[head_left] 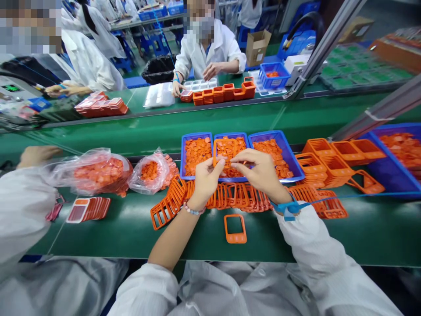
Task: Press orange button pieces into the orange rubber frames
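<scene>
My left hand (205, 177) pinches an orange plastic frame (215, 151) by its lower left side, holding it up over the middle blue bin (245, 135). Close to the frame's right side is my right hand (261, 169), thumb and forefinger drawn together; whatever is between them is too small to make out. Small orange parts (241, 142) fill the bin behind the hands. Below them, a row of orange frames (230, 195) leans along the table. One single frame (236, 238) lies flat near the front edge.
Left and right blue bins (197, 175) (297, 171) hold small orange parts. Stacked orange frames (335, 169) stand at right. Bagged orange parts (101, 173) and a co-worker's sleeve (26, 206) are at left. A blue cord (362, 194) runs from my right wrist. Another person works opposite.
</scene>
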The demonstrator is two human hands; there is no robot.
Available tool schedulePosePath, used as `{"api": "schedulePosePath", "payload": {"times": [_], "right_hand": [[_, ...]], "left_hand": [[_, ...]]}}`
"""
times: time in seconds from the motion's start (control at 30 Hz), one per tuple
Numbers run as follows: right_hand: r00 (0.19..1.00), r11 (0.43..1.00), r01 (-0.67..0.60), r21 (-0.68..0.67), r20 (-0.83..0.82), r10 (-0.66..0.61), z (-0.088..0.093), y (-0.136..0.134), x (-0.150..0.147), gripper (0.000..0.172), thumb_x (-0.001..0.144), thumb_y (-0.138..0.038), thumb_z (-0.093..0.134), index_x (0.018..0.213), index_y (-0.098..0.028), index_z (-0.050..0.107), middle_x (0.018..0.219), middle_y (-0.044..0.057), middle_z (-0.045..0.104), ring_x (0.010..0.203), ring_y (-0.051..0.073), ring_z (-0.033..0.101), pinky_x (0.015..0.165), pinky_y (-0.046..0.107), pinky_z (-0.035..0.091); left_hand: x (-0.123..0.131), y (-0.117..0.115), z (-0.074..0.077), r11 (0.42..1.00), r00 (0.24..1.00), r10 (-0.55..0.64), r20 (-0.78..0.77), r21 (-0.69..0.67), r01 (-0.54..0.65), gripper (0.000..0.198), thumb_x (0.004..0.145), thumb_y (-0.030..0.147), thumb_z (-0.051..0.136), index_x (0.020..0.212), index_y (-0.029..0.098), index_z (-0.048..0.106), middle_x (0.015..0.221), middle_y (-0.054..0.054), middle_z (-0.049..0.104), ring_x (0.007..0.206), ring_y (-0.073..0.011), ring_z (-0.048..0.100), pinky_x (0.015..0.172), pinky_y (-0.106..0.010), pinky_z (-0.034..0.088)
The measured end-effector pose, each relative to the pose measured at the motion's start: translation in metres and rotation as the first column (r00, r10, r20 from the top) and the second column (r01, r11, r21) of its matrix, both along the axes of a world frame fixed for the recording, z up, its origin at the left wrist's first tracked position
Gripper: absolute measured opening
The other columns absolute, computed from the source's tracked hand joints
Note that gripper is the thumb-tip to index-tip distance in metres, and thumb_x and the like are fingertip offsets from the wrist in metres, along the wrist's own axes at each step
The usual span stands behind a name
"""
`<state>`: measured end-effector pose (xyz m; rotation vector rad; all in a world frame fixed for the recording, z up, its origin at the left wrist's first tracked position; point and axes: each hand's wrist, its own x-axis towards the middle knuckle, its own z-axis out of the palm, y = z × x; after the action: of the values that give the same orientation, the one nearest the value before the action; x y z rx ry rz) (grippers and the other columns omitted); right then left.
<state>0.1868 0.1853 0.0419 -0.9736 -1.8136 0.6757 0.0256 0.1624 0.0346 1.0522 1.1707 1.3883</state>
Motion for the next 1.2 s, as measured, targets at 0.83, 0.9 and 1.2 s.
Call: {"api": "schedulePosePath", "payload": {"times": [0.83,0.9,1.2], "right_hand": [[0.496,0.993,0.096,-0.063,0.869,0.007,-0.049,0.03,0.0,0.036,0.088,-0.005,0.049,0.105,-0.02,0.078,0.1,0.013,0.076,0.096,0.027,0.071,0.068,0.03,0.048],[0.512,0.992,0.108,-0.07,0.859,0.005,-0.05,0.033,0.002,0.031,0.089,-0.008,0.052,0.101,-0.019,0.078,0.1,0.014,0.075,0.096,0.027,0.07,0.069,0.029,0.048],[0.961,0.994,0.105,0.012,0.256,-0.105,-0.024,0.02,0.005,0.013,0.087,-0.02,0.066,0.091,-0.021,0.078,0.093,0.005,0.078,0.085,0.022,0.072,0.077,0.034,0.058]], "left_hand": [[-0.009,-0.002,0.004,0.99,0.99,0.132,-0.04,0.057,-0.13,0.021,0.071,0.027,0.082,0.088,0.017,0.075,0.083,-0.004,0.075,0.072,-0.0139,0.067,0.064,-0.024,0.053],[-0.01,-0.002,0.004,0.99,0.99,0.135,-0.041,0.052,-0.132,0.021,0.071,0.027,0.082,0.088,0.017,0.075,0.082,-0.004,0.074,0.071,-0.0139,0.066,0.063,-0.024,0.053],[-0.009,0.011,-0.008,0.99,0.993,0.108,0.055,-0.098,-0.102,0.025,0.069,0.029,0.08,0.088,0.015,0.072,0.082,-0.004,0.073,0.071,-0.0141,0.068,0.056,-0.021,0.052]]}}
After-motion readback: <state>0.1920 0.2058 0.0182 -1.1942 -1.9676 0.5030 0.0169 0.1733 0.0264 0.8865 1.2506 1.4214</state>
